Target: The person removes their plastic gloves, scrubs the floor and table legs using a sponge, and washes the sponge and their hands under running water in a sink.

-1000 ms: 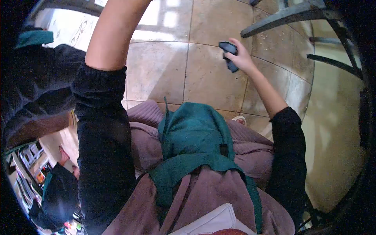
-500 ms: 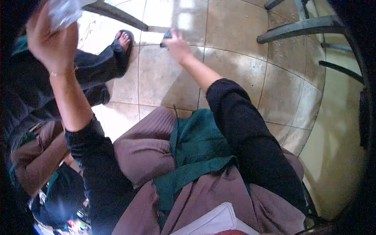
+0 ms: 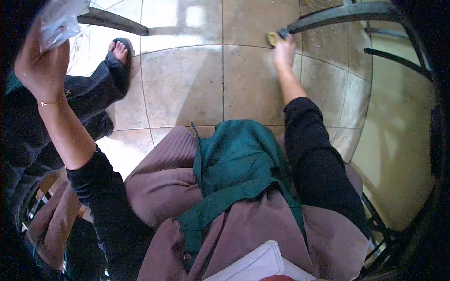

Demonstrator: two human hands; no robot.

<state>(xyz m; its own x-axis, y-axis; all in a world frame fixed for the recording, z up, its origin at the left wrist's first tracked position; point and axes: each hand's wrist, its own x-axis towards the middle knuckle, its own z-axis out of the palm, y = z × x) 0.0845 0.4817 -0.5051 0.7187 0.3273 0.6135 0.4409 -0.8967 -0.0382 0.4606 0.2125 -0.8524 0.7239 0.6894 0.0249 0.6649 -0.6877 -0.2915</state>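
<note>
At the upper left my left hand (image 3: 44,70) is raised, its fingers closed on a crumpled clear plastic bag (image 3: 60,23). The bag hides part of the fingers, and its top runs out of the picture. My right hand (image 3: 284,50) reaches out over the tiled floor (image 3: 187,75), near the end of a dark chair leg (image 3: 337,16). Between its fingers is a small dark and yellow thing (image 3: 273,39), partly covered by the fingertips. Its kind is not clear, nor whether it touches the floor.
A person in dark trousers (image 3: 89,84) stands close on my left, a sandalled foot (image 3: 121,50) on the tiles. Another dark leg of furniture (image 3: 112,21) reaches in at the upper left. Along the right runs a pale yellow wall (image 3: 398,136). My green apron (image 3: 243,150) covers my lap.
My right hand has swung to the right with the small dark and yellow thing, up to the chair leg. The view has shifted; my left hand still holds the bag.
</note>
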